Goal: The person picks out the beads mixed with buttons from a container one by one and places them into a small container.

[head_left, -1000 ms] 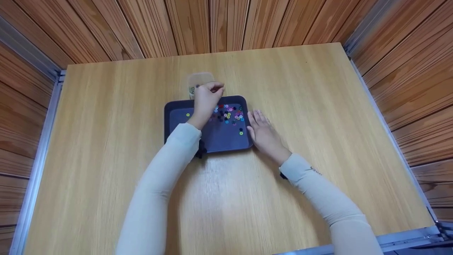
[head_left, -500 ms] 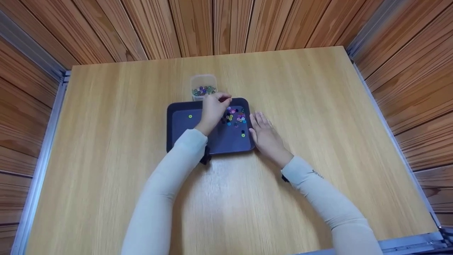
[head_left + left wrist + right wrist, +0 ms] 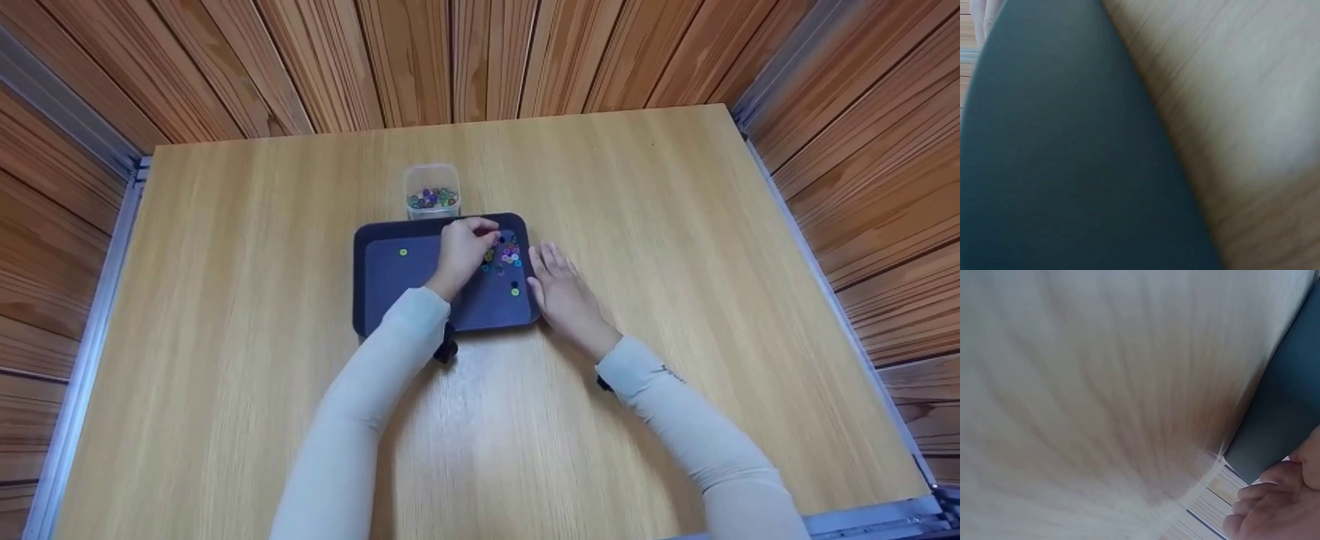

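A dark blue tray (image 3: 390, 289) lies mid-table with several small coloured beads (image 3: 510, 256) heaped in its far right corner. My left hand (image 3: 466, 246) hovers over that heap, fingers curled down onto the beads; whether they pinch one is hidden. My right hand (image 3: 561, 291) lies flat on the table, fingers straight, touching the tray's right rim. One yellow-green bead (image 3: 403, 253) sits alone at the tray's far left. The left wrist view shows only blurred tray (image 3: 1061, 157) and wood. In the right wrist view, fingers (image 3: 1266, 506) rest beside the tray's edge (image 3: 1286, 416).
A small clear container (image 3: 433, 193) holding several beads stands just beyond the tray's far rim. The wooden table (image 3: 225, 337) is bounded by metal rails and wood-panelled walls at the left, right and back.
My left hand has drawn back from over the clear container and come down onto the bead heap in the tray. The right hand has stayed put.
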Demonstrator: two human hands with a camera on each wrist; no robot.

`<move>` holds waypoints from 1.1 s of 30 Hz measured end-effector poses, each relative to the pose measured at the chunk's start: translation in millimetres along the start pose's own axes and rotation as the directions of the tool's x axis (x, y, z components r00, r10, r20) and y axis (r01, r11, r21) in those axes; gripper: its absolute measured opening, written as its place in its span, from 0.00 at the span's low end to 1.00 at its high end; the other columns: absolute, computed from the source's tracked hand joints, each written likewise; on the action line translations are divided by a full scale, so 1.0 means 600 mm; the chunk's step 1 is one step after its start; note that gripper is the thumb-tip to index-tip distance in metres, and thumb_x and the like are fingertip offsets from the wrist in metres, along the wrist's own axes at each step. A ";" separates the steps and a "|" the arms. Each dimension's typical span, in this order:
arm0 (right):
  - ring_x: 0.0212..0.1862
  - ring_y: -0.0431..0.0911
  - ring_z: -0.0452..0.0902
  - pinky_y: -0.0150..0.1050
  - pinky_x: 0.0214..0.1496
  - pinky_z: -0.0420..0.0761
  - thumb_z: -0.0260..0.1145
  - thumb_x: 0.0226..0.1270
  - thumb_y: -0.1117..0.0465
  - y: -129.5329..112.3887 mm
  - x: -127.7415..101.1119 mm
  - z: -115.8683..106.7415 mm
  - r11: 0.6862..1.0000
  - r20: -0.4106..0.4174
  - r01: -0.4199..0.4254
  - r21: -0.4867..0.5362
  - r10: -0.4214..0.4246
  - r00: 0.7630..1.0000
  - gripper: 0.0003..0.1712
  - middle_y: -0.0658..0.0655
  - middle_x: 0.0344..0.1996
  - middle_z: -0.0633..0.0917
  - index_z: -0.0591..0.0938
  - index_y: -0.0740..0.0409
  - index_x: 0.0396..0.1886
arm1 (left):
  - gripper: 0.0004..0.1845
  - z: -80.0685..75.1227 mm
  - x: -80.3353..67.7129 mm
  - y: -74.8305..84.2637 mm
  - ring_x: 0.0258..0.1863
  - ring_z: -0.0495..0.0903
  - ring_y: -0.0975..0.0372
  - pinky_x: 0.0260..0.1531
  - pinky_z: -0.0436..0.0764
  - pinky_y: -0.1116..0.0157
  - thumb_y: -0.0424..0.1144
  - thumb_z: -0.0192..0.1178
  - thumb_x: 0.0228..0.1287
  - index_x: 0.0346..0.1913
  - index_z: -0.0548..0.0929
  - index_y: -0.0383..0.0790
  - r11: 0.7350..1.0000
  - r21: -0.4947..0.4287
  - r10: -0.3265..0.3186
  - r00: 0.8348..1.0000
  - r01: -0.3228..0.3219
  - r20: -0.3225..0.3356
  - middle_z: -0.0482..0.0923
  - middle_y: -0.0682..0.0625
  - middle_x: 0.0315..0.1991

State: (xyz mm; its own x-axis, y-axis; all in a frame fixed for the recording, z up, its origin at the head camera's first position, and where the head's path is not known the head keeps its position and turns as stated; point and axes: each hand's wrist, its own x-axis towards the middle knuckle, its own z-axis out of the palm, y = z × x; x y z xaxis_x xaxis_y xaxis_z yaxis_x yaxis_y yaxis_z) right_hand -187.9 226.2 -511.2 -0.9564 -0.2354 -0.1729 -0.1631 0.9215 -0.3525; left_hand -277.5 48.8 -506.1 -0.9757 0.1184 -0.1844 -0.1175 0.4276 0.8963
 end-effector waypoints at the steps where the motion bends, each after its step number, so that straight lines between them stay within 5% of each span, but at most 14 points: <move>1: 0.81 0.58 0.42 0.53 0.81 0.47 0.42 0.83 0.52 0.000 0.000 0.000 1.000 -0.004 0.001 0.000 -0.001 1.000 0.33 0.65 0.79 0.51 0.51 0.61 0.79 | 0.10 0.002 0.000 -0.002 0.40 0.83 0.62 0.41 0.83 0.68 0.36 0.64 0.67 0.48 0.88 0.38 1.000 -0.008 -0.010 1.000 0.010 0.004 0.88 0.47 0.46; 5: 0.80 0.58 0.44 0.54 0.81 0.48 0.42 0.82 0.53 -0.001 0.000 -0.001 1.000 -0.018 0.008 -0.001 -0.008 1.000 0.32 0.66 0.78 0.53 0.53 0.62 0.78 | 0.12 0.010 0.002 -0.004 0.38 0.83 0.62 0.39 0.82 0.68 0.36 0.65 0.66 0.50 0.87 0.38 0.998 -0.036 -0.057 0.998 0.058 0.032 0.87 0.46 0.47; 13: 0.80 0.59 0.44 0.54 0.81 0.48 0.41 0.82 0.53 -0.002 0.001 -0.001 1.000 -0.006 0.003 -0.008 -0.003 1.000 0.32 0.67 0.78 0.53 0.52 0.63 0.79 | 0.11 0.030 0.010 -0.005 0.47 0.84 0.59 0.53 0.81 0.64 0.34 0.65 0.65 0.49 0.88 0.38 0.998 0.024 -0.061 0.997 0.060 0.049 0.88 0.46 0.48; 23: 0.81 0.58 0.43 0.54 0.81 0.48 0.41 0.82 0.52 -0.003 0.002 -0.001 1.000 0.002 -0.002 0.000 0.002 1.000 0.33 0.65 0.79 0.52 0.52 0.61 0.79 | 0.11 0.047 0.012 -0.001 0.30 0.83 0.64 0.32 0.81 0.72 0.32 0.63 0.66 0.50 0.87 0.37 0.997 0.050 -0.053 0.998 0.051 0.036 0.88 0.45 0.42; 33: 0.80 0.59 0.45 0.55 0.81 0.49 0.42 0.82 0.53 0.000 0.001 0.000 1.000 -0.023 0.014 0.004 -0.014 1.000 0.32 0.67 0.78 0.55 0.54 0.63 0.78 | 0.12 0.059 0.013 0.004 0.49 0.84 0.60 0.54 0.81 0.64 0.31 0.62 0.66 0.50 0.88 0.38 0.991 0.131 0.001 1.000 -0.005 0.029 0.88 0.47 0.49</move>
State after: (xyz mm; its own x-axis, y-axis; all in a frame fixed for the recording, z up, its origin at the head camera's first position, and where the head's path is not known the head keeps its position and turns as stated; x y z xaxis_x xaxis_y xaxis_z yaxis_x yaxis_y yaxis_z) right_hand -188.2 226.0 -511.5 -0.9594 -0.2409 -0.1468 -0.1754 0.9169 -0.3584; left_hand -279.0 82.1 -519.7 -0.9699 0.1450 -0.1955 -0.0879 0.5405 0.8368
